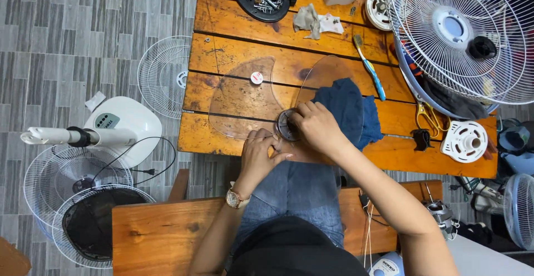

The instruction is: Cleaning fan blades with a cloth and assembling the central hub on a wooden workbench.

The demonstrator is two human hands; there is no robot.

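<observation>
Currently the clear fan blade (pixel 250 101) is gripped at its hub (pixel 286 126) by both the left hand (pixel 260 152) and right hand (pixel 314 126); a steady hold is called for.

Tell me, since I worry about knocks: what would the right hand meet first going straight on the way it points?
The right hand already rests on the clear plastic fan blade's dark round hub; beyond it, probably just the blade's transparent left wing.

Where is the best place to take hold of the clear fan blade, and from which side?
Probably the round hub of the clear fan blade, gripped from above. The blade lies flat on the wooden table, its thin lobes spread wide and flush, while the hub stands up. The left hand and right hand meet there.
</observation>
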